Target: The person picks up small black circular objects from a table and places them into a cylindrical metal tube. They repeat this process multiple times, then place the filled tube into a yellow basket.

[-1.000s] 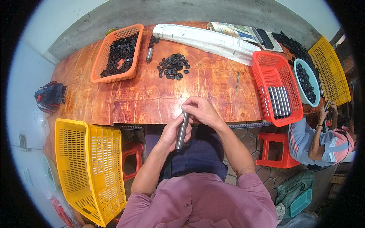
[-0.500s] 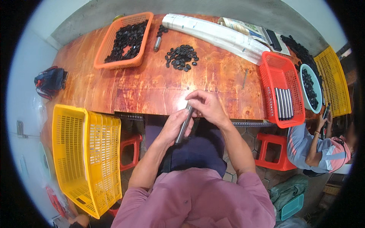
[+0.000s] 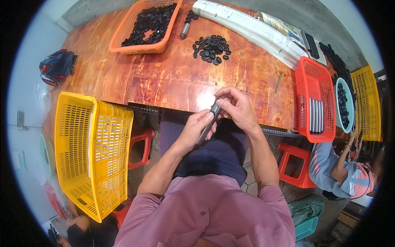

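My left hand [image 3: 196, 128] is wrapped round a dark grey metal tube [image 3: 204, 132], holding it at a slant over my lap by the table's front edge. A small dark oval spot shows on the tube near my left thumb; whether it is a hole or a fitted piece I cannot tell. At the tube's upper end, my right hand [image 3: 236, 108] is closed, thumb and fingertips pinching there. Any small part between those fingertips is hidden. Farther back on the table lies a loose pile of small black oval pieces [image 3: 212, 48].
An orange basket [image 3: 142, 49] of black pieces and a short metal tube [image 3: 185, 31] lie behind. On the right, a red basket [image 3: 302, 103] holds several silver tubes, beside a pale blue bowl [image 3: 338, 88]. Yellow crates [image 3: 96, 160] stand left; a co-worker [image 3: 341, 168] sits right.
The view has shifted, so the table sits higher and a little to the right. My right fingers have moved slightly at the tube's upper end, and the tube has turned, showing the dark oval spot.
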Demonstrator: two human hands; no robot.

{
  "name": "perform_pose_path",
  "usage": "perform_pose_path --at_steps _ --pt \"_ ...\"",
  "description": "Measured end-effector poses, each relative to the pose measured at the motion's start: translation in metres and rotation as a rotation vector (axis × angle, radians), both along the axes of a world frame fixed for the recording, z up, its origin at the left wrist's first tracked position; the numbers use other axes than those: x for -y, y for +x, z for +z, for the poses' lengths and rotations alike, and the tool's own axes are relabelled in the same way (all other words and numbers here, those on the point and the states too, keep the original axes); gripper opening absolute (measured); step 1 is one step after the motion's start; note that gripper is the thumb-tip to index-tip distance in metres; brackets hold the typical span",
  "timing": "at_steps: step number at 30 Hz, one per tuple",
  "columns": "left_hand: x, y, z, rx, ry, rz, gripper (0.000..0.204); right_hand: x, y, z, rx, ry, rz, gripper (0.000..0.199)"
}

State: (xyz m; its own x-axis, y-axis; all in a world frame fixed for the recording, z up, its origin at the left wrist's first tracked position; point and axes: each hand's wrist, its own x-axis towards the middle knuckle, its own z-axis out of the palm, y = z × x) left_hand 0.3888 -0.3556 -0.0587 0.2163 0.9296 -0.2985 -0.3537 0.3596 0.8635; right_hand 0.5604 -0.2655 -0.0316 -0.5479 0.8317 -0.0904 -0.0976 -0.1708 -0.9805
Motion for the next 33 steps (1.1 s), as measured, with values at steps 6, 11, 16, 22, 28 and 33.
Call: perform_pose_path --at_steps 6,11,16,22,28,33 --pt "0.000 -0.005 0.003 0.048 -0.025 -0.061 0.048 0.002 -0.003 -0.005 0.051 0.110 0.019 0.018" --pt "0.000 -0.007 0.002 -0.055 0.018 -0.099 0.042 0.000 0.002 -0.009 0.042 0.078 0.013 0.018" --pt "-0.003 -0.015 0.003 -0.249 0.097 -0.096 0.037 -0.005 0.008 -0.015 0.027 0.062 -0.008 0.021" --pt "-0.016 -0.022 0.011 -0.676 0.468 -0.028 0.030 -0.013 0.011 -0.010 0.061 0.038 0.021 0.024" --pt "-0.056 -0.037 0.011 -1.224 0.818 -0.094 0.035 -0.046 0.014 0.002 0.251 0.153 0.041 0.024" --pt "-0.080 -0.045 -0.001 -1.441 1.076 -0.081 0.038 -0.062 0.009 -0.003 0.487 0.231 0.045 0.024"
